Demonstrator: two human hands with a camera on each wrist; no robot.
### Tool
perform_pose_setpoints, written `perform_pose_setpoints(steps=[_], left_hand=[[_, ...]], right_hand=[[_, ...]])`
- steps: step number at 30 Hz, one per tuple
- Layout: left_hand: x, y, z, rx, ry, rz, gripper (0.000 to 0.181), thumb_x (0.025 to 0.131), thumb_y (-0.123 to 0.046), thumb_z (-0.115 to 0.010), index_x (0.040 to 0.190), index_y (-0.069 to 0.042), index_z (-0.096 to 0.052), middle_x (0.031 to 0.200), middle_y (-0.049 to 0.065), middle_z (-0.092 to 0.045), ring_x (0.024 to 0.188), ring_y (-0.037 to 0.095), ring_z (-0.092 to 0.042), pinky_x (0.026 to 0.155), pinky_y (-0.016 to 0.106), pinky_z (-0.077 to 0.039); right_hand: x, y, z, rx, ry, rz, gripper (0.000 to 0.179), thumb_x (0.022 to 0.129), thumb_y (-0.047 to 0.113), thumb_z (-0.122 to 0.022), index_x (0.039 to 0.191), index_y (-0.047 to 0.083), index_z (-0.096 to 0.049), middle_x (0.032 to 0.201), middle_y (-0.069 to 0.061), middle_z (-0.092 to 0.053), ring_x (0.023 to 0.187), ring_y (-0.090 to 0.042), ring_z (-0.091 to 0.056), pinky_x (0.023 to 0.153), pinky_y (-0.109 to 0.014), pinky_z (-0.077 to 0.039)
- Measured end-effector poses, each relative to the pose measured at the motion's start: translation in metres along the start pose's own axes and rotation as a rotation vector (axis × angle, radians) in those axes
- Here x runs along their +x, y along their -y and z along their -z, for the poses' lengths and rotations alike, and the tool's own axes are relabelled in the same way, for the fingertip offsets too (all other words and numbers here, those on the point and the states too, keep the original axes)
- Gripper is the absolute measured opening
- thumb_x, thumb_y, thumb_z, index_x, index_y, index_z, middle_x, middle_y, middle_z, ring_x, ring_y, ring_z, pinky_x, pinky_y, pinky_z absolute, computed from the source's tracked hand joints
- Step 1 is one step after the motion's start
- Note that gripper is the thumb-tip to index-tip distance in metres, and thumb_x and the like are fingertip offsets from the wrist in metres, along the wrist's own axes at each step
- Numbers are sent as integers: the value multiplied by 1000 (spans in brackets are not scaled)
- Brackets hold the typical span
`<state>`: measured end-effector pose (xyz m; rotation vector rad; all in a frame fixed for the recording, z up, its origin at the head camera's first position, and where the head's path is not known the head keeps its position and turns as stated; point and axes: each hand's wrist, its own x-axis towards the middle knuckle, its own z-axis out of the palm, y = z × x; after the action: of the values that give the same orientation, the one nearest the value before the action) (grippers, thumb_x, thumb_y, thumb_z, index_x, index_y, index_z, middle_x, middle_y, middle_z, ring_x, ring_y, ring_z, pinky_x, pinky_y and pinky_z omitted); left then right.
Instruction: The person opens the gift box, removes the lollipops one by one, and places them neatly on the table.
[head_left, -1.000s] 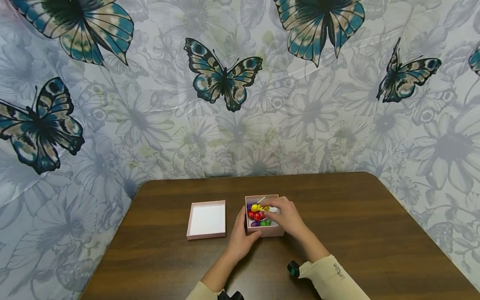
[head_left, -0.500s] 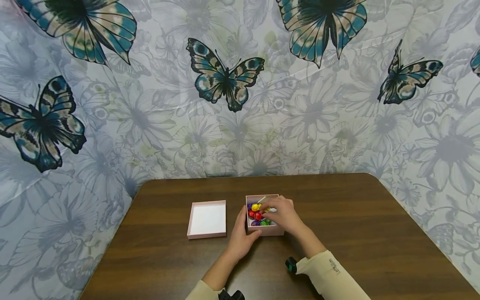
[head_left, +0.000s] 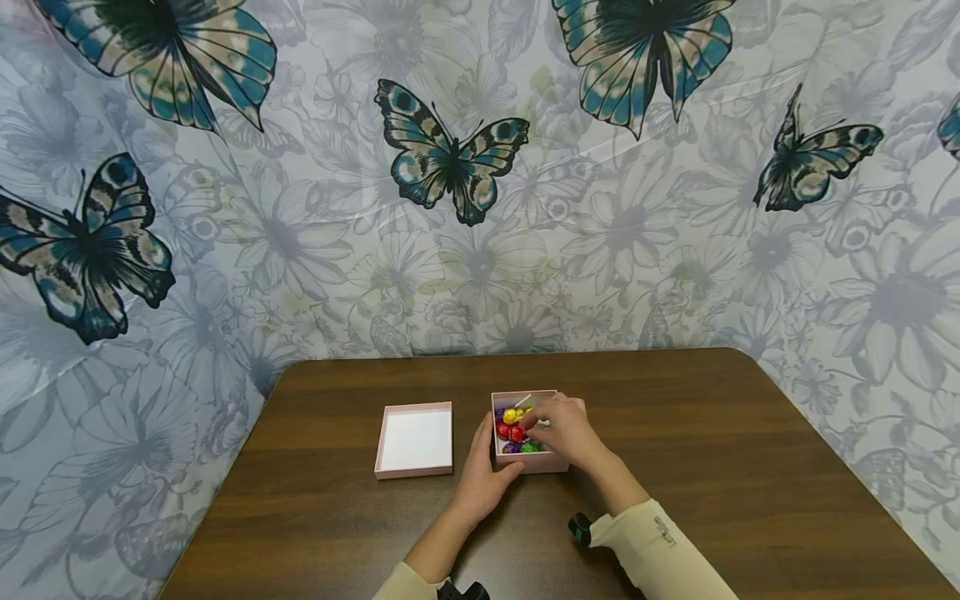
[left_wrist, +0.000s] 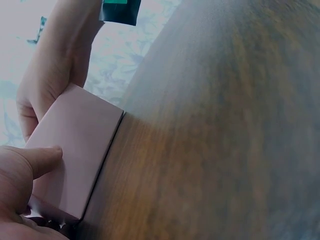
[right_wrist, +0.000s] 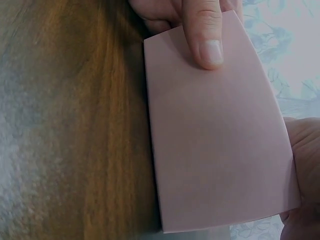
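Note:
A pink box (head_left: 536, 465) stands on the table, holding several round sweets in shiny wrappers: yellow (head_left: 512, 416), red (head_left: 516, 433), green (head_left: 531, 447) and purple (head_left: 511, 447). A thin white stick (head_left: 523, 401) pokes up at the back. My left hand (head_left: 480, 483) grips the box's left front corner, its thumb (right_wrist: 207, 42) flat against the front wall in the right wrist view. Reaching over the right wall, my right hand (head_left: 564, 429) has bent fingers down among the sweets by the red one. I cannot tell whether they pinch anything.
To the left lies a pink lid (head_left: 414, 437), white inside up. The brown wooden table (head_left: 712, 467) extends on both sides, and a butterfly-patterned cloth (head_left: 480, 275) hangs behind its back edge. A black device with green (head_left: 580, 529) sits by my right cuff.
The fingers of my right hand have bent further and drawn together inside the box, uncovering a bit more of the red sweets. My left hand and the box stay in place.

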<state>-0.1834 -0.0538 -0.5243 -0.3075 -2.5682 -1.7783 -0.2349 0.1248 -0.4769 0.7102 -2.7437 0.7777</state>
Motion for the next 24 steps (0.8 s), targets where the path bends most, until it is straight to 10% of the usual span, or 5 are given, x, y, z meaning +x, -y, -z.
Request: perform_pose_setpoints(steps=[24], left_hand=[[-2, 1, 1, -1, -23, -9, 89, 85, -20, -72, 154, -8, -17, 159, 18, -21, 145, 37, -24, 115, 57, -24]], right_hand=[[1, 0, 0, 12, -57, -35, 9, 77, 13, -79, 78, 21, -75, 80, 9, -74, 83, -14, -55, 83, -47, -38]])
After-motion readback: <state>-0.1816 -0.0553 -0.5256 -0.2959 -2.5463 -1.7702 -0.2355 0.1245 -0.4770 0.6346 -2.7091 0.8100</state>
